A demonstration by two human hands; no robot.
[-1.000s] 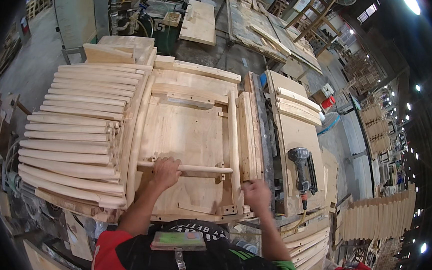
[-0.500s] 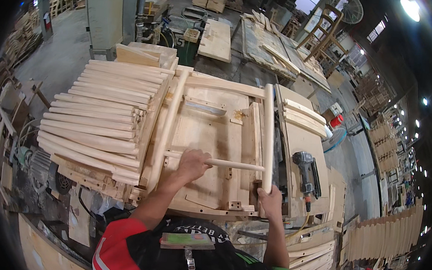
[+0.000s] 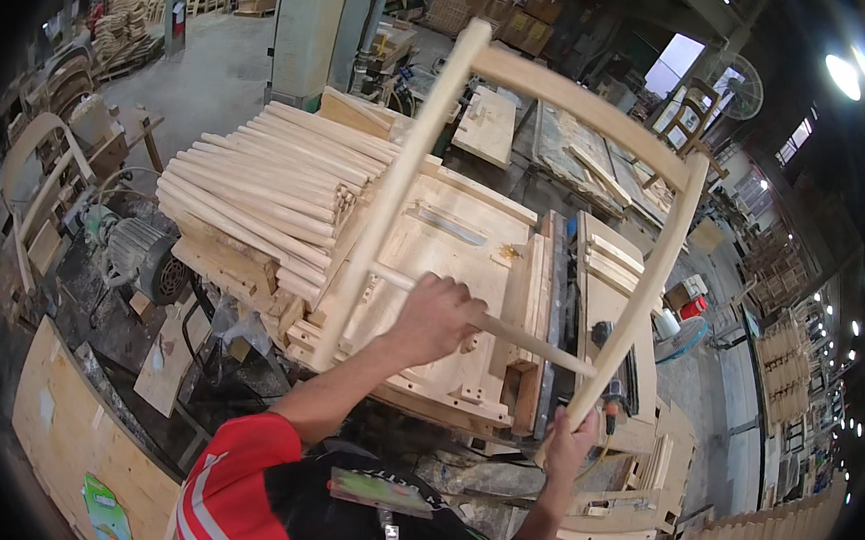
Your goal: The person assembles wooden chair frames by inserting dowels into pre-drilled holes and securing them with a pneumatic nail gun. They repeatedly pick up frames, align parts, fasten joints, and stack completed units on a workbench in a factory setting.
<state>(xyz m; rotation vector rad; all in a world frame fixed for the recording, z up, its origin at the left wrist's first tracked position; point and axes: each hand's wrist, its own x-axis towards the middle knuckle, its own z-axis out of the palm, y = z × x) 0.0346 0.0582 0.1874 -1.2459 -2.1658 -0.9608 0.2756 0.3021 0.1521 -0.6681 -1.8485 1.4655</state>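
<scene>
Holding: wooden chair frame point(image 3: 521, 156) tilted up over the worktop point(image 3: 450, 301).
Left hand point(image 3: 436, 315): grip closed on cross rung, steadying the frame.
Right hand point(image 3: 568, 448): grip closed on right leg end, near side, bearing its weight.
Left: stacked spindles point(image 3: 258, 188).

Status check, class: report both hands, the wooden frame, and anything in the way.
Left hand gripping the frame's cross rung. Right hand gripping the foot of its right leg. Wooden frame tilted above the jig table. Stacked legs alongside, not touching.
</scene>
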